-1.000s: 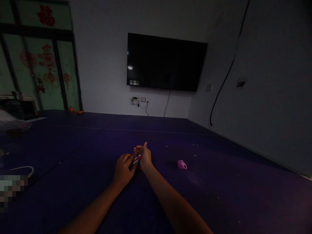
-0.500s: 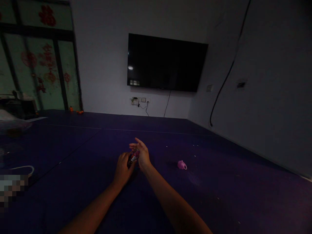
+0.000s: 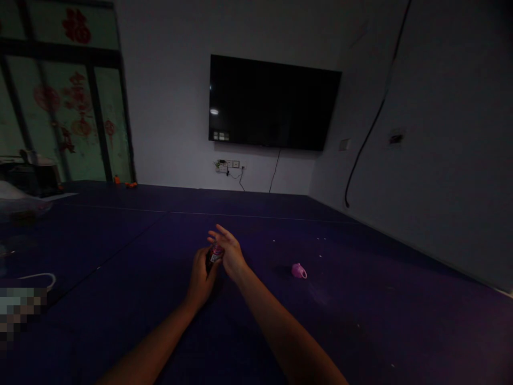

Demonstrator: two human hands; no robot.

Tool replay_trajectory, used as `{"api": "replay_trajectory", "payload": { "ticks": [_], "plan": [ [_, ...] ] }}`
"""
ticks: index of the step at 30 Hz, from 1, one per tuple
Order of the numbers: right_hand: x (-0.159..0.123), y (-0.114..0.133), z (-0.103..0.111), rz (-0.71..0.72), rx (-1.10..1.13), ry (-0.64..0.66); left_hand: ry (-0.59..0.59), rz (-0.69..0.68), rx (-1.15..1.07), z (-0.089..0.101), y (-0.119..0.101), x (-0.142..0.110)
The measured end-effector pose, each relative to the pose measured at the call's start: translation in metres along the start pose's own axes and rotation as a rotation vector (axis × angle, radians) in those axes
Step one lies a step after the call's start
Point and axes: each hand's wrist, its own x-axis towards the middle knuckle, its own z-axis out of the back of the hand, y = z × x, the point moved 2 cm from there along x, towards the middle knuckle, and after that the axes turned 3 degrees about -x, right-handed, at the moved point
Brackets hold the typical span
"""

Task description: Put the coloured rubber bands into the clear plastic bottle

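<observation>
Near the middle of the floor my left hand [image 3: 200, 275] is closed around a small dark object [image 3: 215, 253] with a reddish-pink upper part and a whitish label patch. It looks like a little bottle or toy; dim light and my fingers hide its exact kind. My right hand [image 3: 230, 250] is right up against the object's upper right side, fingers stretched out and apart, pointing up and left. Whether the right palm or thumb presses on it I cannot tell. Off to the right a small pink cup-like piece [image 3: 297, 270] with a ring handle lies on the floor.
The dark blue-purple floor [image 3: 256, 206] has white specks on it. At left are a pixelated patch [image 3: 20, 313], a white loop [image 3: 52, 279] and a clear plastic bag [image 3: 24, 206]. Small orange things [image 3: 131, 185] lie by the door. A television [image 3: 272, 104] hangs ahead.
Both hands and the small dark object have shifted slightly to the left. My right hand has tilted further over the object's top. The pink piece stays put.
</observation>
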Motion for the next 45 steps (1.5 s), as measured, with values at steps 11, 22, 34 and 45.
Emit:
{"api": "replay_trajectory", "payload": {
  "ticks": [11, 22, 34, 45],
  "plan": [
    [-0.016, 0.013, 0.007, 0.48, -0.661, -0.117, -0.112, 0.111, -0.05, 0.004, 0.006, 0.003],
    [-0.023, 0.014, 0.006, 0.659, -1.159, 0.079, -0.07, 0.055, -0.061, 0.004, 0.003, 0.001],
    [0.003, 0.039, 0.013, 0.548, -0.885, -0.051, -0.101, 0.107, -0.046, 0.005, 0.002, 0.002],
    [-0.017, -0.006, 0.081, 0.074, -1.492, -0.203, -0.183, 0.173, 0.025, 0.003, 0.015, 0.003]
  ]
}}
